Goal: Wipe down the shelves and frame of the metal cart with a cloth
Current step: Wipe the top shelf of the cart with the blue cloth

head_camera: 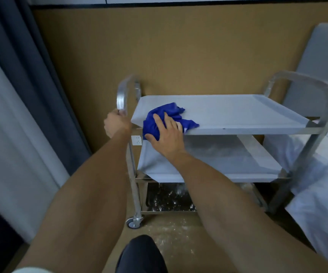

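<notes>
Right hand [167, 133] spread flat, fingers straight, pressing the cloth [165, 119] onto the top shelf [238, 113] of the cart [324, 119], at the shelf's front left corner. Part of the cloth bunched and hanging over the shelf's front edge. Left hand [116, 124] curled round the left handle [122, 99] of the cart, just left of the top shelf, steadying the frame. Lower shelf [228, 164] directly beneath the top one, looking untouched by the cloth at this moment; one caster [134, 221] visible at the cart's front left foot. Bed [320, 203] with white linen close against the cart's right side; curtain [31, 75] well to the cart's left.

Likely risks from here: cloth slipping off the front edge, since a good part already overhangs and only a flat palm pins it. Cart rolling on the caster under a hard sideways stroke if the left grip loosens. Cart bumping the bed on a rightward push. Right half of the top shelf apparently not yet reached, so streaks or missed patches likely there.
</notes>
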A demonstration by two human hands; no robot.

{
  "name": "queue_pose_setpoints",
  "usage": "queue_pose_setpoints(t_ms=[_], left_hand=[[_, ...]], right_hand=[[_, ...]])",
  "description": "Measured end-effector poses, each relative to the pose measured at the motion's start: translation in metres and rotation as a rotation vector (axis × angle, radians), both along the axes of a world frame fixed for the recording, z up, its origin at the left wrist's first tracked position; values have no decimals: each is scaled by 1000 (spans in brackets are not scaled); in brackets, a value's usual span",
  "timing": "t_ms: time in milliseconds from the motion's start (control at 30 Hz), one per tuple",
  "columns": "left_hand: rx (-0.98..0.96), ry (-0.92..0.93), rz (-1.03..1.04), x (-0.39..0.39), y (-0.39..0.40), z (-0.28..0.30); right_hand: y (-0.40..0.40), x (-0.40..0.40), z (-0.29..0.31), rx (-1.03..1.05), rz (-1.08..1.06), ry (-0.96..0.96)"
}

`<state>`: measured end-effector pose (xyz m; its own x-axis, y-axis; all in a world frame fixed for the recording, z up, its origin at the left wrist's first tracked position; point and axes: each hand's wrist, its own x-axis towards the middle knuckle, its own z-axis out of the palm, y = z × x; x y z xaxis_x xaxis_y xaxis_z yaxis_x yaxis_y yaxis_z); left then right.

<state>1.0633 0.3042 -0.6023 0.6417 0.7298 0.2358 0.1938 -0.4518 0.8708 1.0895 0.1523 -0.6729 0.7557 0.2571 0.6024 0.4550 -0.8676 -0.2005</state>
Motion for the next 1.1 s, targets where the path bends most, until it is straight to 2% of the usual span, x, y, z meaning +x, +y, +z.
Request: queue_pose_setpoints(t_ms=[67, 167, 300, 433, 567, 633, 700, 767, 933, 1100], left_hand=[[-3, -8, -53, -5, 10, 1], [-10, 17, -68, -10, 19, 1], [34, 133, 22, -12, 13, 1], [55, 192, 58, -9, 3, -1], [74, 236, 118, -6, -23, -18], [274, 198, 155, -8, -47, -32], [514, 126, 45, -6, -73, -44], [653, 85, -71, 2, -100, -48], [610, 29, -195, 32, -168, -38], [680, -48, -264, 49, -224, -46]], right_hand=[[48, -7, 5, -13, 75, 10], [82, -11, 8, 29, 73, 34], [73, -3, 1, 65, 85, -46], [51, -7, -3, 138, 44, -27], [-11, -3, -15, 133, -49, -74], [-48, 3, -20, 141, -104, -73], [-80, 6, -23, 204, -171, -68], [-108, 9, -23, 304, -244, -66], [-190, 25, -15, 573, -434, -8], [-301, 54, -2, 858, -646, 13]])
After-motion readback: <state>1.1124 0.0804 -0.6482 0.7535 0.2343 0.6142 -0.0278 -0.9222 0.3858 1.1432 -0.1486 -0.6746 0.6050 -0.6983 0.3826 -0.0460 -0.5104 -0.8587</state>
